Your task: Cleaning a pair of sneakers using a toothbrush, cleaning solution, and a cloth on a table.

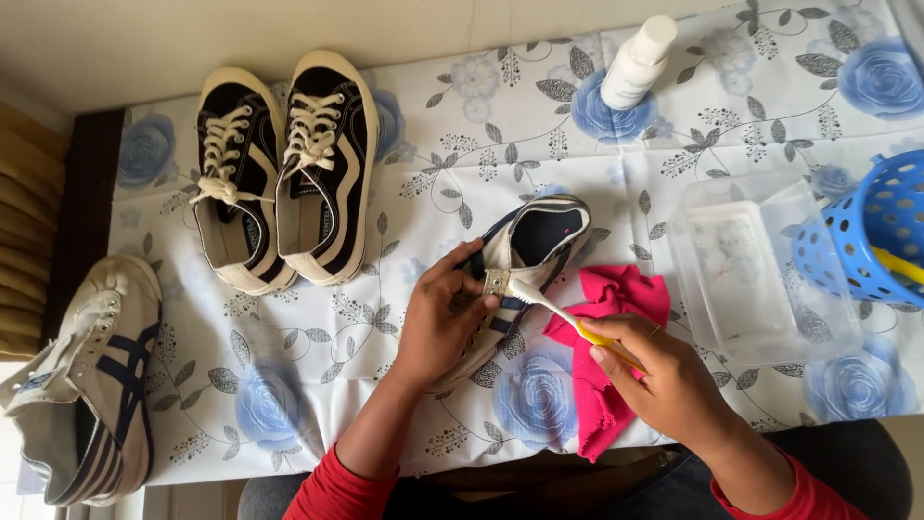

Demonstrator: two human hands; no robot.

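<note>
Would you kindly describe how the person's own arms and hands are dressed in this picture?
Both arms wear red long sleeves, pushed back so the forearms are bare: the left sleeve ends near the elbow, the right sleeve just past the wrist. The left hand is bare. The right hand appears to carry a thin ring.

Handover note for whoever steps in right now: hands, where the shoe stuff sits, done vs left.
Left hand grips the white striped shoe on the table.
Right hand holds a toothbrush, bristles on the shoe's side.
Pink cloth lies under the right hand; clear tub and white bottle beyond.
Done: cannot tell how much is scrubbed.
Left: matching shoe at the left edge, untouched; black pair at the back.
</note>
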